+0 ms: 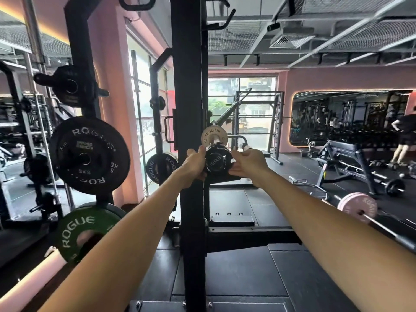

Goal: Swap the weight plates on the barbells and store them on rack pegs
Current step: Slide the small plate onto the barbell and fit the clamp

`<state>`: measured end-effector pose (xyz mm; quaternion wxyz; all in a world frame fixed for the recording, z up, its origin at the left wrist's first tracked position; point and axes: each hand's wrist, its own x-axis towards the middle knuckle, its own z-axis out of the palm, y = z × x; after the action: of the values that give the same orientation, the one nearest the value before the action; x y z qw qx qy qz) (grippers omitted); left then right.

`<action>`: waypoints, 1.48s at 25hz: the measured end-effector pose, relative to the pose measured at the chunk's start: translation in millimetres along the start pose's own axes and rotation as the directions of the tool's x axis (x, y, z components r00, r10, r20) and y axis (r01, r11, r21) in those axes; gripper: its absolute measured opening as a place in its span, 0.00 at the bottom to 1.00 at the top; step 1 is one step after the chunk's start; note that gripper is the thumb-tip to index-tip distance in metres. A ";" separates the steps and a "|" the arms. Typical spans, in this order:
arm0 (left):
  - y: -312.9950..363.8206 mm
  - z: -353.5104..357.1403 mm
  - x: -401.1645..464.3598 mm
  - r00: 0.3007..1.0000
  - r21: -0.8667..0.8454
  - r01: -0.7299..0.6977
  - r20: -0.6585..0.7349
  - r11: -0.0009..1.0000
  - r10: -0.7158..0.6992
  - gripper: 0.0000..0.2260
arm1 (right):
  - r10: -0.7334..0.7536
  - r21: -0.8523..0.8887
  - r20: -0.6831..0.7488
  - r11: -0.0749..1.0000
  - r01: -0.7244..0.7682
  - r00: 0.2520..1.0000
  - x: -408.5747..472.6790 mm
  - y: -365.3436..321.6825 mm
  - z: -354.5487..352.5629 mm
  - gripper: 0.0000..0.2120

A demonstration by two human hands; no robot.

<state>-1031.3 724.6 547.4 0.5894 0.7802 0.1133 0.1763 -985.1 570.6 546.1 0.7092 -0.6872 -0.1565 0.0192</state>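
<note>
Head view: both arms reach out to the black upright post of the rack, where a small black plate marked in pounds sits at the post's right edge, about mid-height. The left hand has its fingers curled round the plate's left rim, and the right hand pinches the right rim with thumb above and fingers under — so both hands are gripping it. Whether it is already seated on a peg I cannot tell, since the hands and plate hide whatever is behind.

The plate looks like rigid metal, small but probably dense for its size, with a smooth face that could slip. Holding it by opposite rims, as now, seems the sound way to keep it square to a peg.

Just above it, touching or nearly so, hangs a pale small plate with a metal clip at its lower edge; that clip crowds the top of the black plate and could catch fingers.

At the left, a second rack post carries a large black plate and, lower, a green plate partly behind the left forearm. Another black plate sits beside the main post's left edge. On the floor at right lies a barbell with a pink plate, well apart. A person stands far right near a bench.
</note>
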 end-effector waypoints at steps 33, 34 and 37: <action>-34.9 33.4 332.7 1.000 -0.015 -0.030 -0.009 0.999 0.030 0.26 | -0.071 -0.214 -0.133 0.976 0.042 0.989 345.6 67.7 41.9 0.17; -37.0 32.8 343.1 1.000 -0.033 -0.024 -0.005 0.999 0.024 0.26 | -0.089 -0.250 -0.146 0.967 0.050 0.985 350.8 68.4 41.8 0.17; -41.4 30.5 359.1 0.999 -0.103 0.027 0.037 0.994 -0.023 0.26 | -0.090 -0.304 -0.111 0.951 0.052 0.990 361.6 66.4 38.8 0.15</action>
<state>-690.0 847.4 551.0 0.6330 0.7503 0.1032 0.1605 -638.6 699.4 552.0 0.6049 -0.7808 -0.1382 -0.0729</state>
